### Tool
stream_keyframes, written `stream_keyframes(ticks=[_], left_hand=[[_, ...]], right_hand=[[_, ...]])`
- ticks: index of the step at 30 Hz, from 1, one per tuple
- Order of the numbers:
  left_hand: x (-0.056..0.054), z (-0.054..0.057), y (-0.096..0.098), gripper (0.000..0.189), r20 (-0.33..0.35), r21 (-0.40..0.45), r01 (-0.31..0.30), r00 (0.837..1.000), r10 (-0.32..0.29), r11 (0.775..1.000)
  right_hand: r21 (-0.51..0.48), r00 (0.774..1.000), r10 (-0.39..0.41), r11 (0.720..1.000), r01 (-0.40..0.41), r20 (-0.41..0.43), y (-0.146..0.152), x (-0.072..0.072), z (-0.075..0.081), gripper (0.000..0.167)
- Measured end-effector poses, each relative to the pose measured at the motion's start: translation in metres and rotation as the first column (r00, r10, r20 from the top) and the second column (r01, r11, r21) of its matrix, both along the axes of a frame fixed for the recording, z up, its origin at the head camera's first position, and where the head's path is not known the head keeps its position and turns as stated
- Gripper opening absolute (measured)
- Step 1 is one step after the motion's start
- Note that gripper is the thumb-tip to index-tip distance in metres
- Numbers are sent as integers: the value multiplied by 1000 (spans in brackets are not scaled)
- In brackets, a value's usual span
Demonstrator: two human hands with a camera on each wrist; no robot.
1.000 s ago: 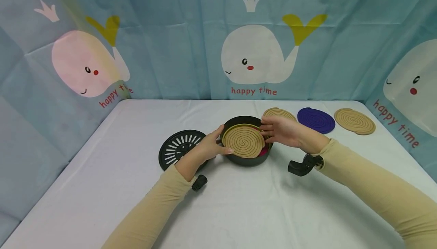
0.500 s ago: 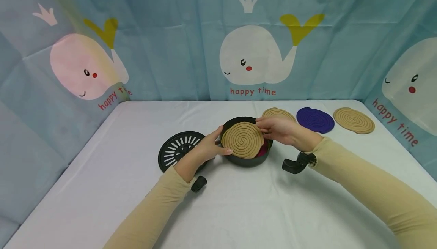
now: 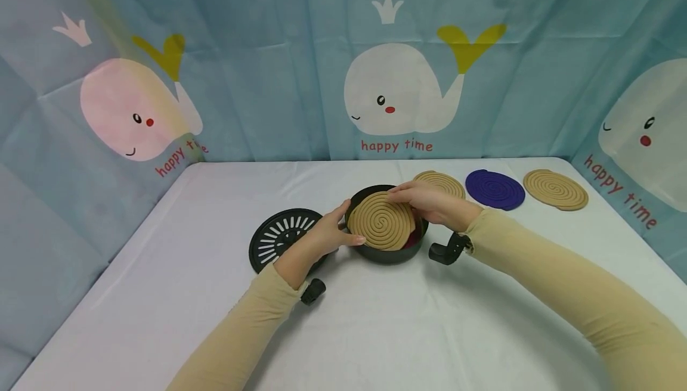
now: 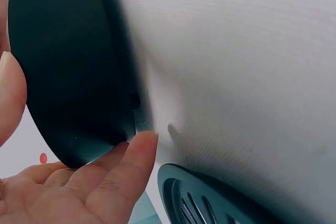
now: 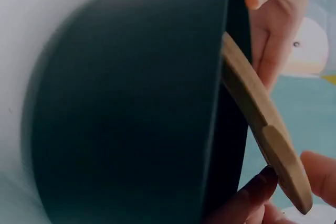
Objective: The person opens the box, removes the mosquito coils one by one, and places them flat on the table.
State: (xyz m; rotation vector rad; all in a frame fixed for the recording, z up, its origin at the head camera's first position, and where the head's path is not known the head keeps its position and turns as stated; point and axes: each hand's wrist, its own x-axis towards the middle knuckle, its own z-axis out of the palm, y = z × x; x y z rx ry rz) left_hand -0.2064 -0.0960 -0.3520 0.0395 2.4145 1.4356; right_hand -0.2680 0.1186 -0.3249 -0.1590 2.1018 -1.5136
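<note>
A dark round mosquito coil holder [image 3: 387,257] stands on the table, its top uncovered. My left hand [image 3: 324,236] grips its left side, thumb by the front rim and fingers round the wall. A tan mosquito coil [image 3: 380,222] lies tilted at the holder's mouth, its right side raised above the rim. My right hand [image 3: 432,201] pinches that raised edge between thumb and fingers; the right wrist view shows the coil [image 5: 262,124] slanting out of the holder. Something dark pink shows beneath it, mostly hidden. The slotted black lid [image 3: 266,238] lies left of the holder, partly behind my left hand.
Behind my right hand lies another tan coil [image 3: 441,182], partly covered. A purple coil [image 3: 495,189] and a further tan coil [image 3: 556,189] lie to its right. A blue whale-print curtain [image 3: 300,99] hangs along the back and sides of the white table [image 3: 408,325].
My right hand has moved left, from the holder's right rim onto the tan coil, and now pinches its edge. The coil's right side has come up. The left hand stays in place.
</note>
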Motion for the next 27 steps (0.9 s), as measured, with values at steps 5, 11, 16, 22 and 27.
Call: stream_keyframes(ticks=[5,11,16,22,27], left_hand=[[1,2,0,95,8,3,-1,1000,1,1000],[1,2,0,95,7,8,0,1000,0,1000],[1,0,0,95,-1,9,-2,1000,2,1000],[2,0,0,95,-8,18,2,1000,-2,1000],[2,2,0,95,-4,19,6,1000,-6,1000]], right_hand=[[107,999,0,994,5,-50,-6,-3,1,39],[104,998,43,994,-38,-48,-7,-7,1,23],[20,996,85,996,-85,20,-2,-10,1,12],[-36,992,100,995,-97,74,3,-8,5,9],[-79,994,85,994,-80,62,7,-8,6,25]])
